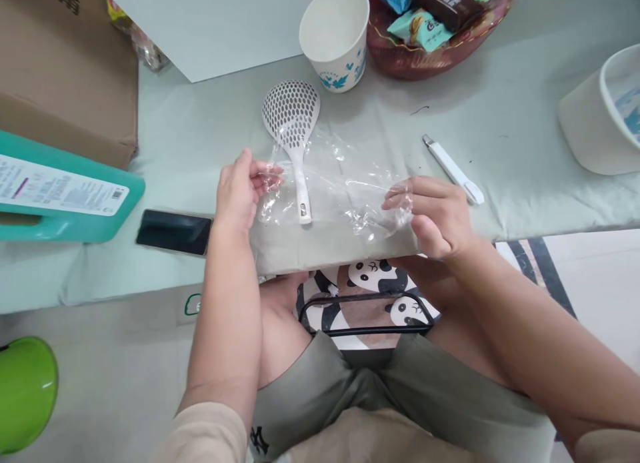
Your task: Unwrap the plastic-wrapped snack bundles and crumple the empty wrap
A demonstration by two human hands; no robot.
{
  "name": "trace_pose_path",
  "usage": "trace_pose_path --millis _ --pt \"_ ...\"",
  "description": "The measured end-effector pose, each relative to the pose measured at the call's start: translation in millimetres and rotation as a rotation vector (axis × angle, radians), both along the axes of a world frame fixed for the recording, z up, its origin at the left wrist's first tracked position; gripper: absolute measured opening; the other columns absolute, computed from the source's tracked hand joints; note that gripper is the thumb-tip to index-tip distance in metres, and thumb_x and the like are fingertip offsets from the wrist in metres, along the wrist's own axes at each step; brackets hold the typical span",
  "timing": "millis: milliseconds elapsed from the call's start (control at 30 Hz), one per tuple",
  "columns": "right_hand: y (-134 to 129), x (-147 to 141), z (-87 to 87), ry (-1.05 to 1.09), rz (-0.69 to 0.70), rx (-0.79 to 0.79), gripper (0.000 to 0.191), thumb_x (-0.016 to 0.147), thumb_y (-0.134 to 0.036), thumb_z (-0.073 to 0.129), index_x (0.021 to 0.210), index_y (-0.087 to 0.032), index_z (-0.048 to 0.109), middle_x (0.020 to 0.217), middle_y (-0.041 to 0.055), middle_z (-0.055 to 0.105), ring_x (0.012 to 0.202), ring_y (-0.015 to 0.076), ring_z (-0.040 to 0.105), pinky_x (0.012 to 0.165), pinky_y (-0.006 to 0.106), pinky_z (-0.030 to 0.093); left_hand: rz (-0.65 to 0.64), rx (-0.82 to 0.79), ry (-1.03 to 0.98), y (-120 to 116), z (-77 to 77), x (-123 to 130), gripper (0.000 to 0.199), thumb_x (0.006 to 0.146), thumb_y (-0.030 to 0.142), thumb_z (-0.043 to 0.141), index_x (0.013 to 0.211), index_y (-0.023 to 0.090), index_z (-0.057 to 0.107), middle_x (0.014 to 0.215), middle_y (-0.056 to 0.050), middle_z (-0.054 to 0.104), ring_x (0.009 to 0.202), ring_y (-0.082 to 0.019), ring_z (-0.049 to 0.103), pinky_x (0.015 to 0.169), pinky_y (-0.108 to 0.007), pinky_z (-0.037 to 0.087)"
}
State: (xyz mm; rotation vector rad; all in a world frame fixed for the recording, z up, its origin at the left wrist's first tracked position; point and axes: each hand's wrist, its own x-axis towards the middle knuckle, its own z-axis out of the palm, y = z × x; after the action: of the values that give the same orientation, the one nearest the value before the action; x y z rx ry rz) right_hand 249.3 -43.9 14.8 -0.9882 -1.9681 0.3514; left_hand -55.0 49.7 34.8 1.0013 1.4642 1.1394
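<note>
A white slotted skimmer (293, 116) lies on the cloth with its head pointing away from me and its handle toward me. Crinkled clear plastic bag (345, 183) film spreads over and beside the handle; whether the skimmer is inside it, I cannot tell. On the bag's left side, my left hand (240, 189) has its fingers curled on the film, close to the handle. My right hand (435, 209) grips the opposite side, film around its fingertips and the thumb lower down. A white box cutter (453, 169) rests just beyond my right hand.
A paper cup (335, 39) and a red snack bowl (425, 59) stand at the back. On the left are a phone (174, 232), a teal container (70, 189) and a cardboard box (65, 83). A white tub (603, 113) stands right. The table edge (350, 259) runs above my lap.
</note>
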Motion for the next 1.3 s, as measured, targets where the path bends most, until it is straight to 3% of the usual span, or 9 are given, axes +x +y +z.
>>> trace_pose_path --millis 167,367,500,600,800,900,1067,1200,1300 --pt "-4 -7 7.3 0.198 -0.176 -0.277 0.080 0.108 -0.060 0.016 0.070 -0.022 0.075 0.078 0.0086 0.075 0.081 0.0211 0.074 0.072 0.039 0.058 0.069 0.106 0.026 4 -8.6 3 0.051 0.093 0.048 0.068 0.049 0.021 0.063 0.058 -0.003 0.067 0.061 -0.012 0.065 0.061 -0.026 0.050" --pt "1 -6 3.6 0.026 -0.208 -0.267 0.029 0.095 -0.047 0.063 0.095 -0.022 0.079 0.103 0.0098 0.077 0.088 0.0234 0.073 0.072 0.039 0.058 0.008 0.127 -0.087 5 -9.9 3 0.014 0.069 0.015 0.083 0.068 0.019 0.070 0.072 0.002 0.070 0.064 -0.008 0.064 0.061 -0.025 0.051" --pt "1 -6 1.9 0.153 -0.111 -0.297 0.054 0.104 -0.058 0.039 0.097 -0.023 0.080 0.106 0.0095 0.077 0.101 0.0238 0.073 0.090 0.043 0.058 -0.048 0.088 -0.111 3 -6.4 5 0.030 0.057 0.004 0.083 0.078 0.022 0.072 0.092 0.000 0.073 0.074 -0.013 0.069 0.059 -0.023 0.055" --pt "-1 -7 5.2 0.342 -0.237 -0.410 0.072 0.107 -0.061 0.022 0.083 -0.024 0.079 0.094 0.0085 0.077 0.097 0.0225 0.073 0.089 0.044 0.056 -0.098 0.074 -0.115 0 -1.6 5 0.037 0.053 -0.001 0.077 0.081 0.023 0.073 0.106 0.000 0.074 0.087 -0.018 0.073 0.057 -0.021 0.055" --pt "3 -4 4.7 0.187 -0.396 -0.441 0.010 0.085 -0.032 0.072 0.084 -0.024 0.067 0.087 0.0037 0.069 0.076 0.0178 0.064 0.070 0.035 0.055 -0.091 0.093 -0.269 -4 9.5 5 0.010 0.074 0.022 0.064 0.071 0.019 0.073 0.103 -0.006 0.074 0.083 -0.020 0.072 0.069 -0.031 0.062" --pt "4 -4 -1.4 0.134 -0.331 -0.367 0.033 0.077 -0.019 0.074 0.107 -0.026 0.064 0.090 0.0024 0.065 0.074 0.0170 0.062 0.068 0.035 0.054 -0.127 0.090 -0.302 -4 7.6 3 0.025 0.075 0.040 0.075 0.089 0.019 0.076 0.115 -0.007 0.072 0.089 -0.022 0.072 0.071 -0.034 0.061" --pt "4 -3 -7.6 0.291 -0.279 -0.366 0.063 0.085 -0.019 0.067 0.142 -0.034 0.046 0.096 0.0025 0.064 0.074 0.0177 0.061 0.070 0.037 0.055 -0.250 0.114 -0.159 -5 -1.4 3 0.084 0.048 0.010 0.097 0.122 0.037 0.066 0.147 0.003 0.054 0.096 -0.019 0.073 0.077 -0.030 0.059" --pt "7 5 -11.2 0.378 -0.397 -0.454 0.026 0.089 -0.025 0.066 0.115 -0.028 0.062 0.090 0.0027 0.065 0.075 0.0182 0.063 0.067 0.035 0.053 -0.205 0.070 -0.175 -7 2.5 4 0.083 0.061 -0.005 0.081 0.127 0.039 0.057 0.123 0.005 0.067 0.082 -0.013 0.074 0.069 -0.024 0.053" --pt "10 9 -12.7 0.543 -0.406 -0.582 0.013 0.087 -0.027 0.069 0.096 -0.026 0.059 0.089 0.0008 0.064 0.075 0.0168 0.065 0.069 0.035 0.055 -0.166 0.047 -0.210 -7 8.1 6 0.078 0.064 -0.008 0.073 0.125 0.036 0.056 0.113 0.007 0.072 0.073 -0.012 0.073 0.066 -0.023 0.051"
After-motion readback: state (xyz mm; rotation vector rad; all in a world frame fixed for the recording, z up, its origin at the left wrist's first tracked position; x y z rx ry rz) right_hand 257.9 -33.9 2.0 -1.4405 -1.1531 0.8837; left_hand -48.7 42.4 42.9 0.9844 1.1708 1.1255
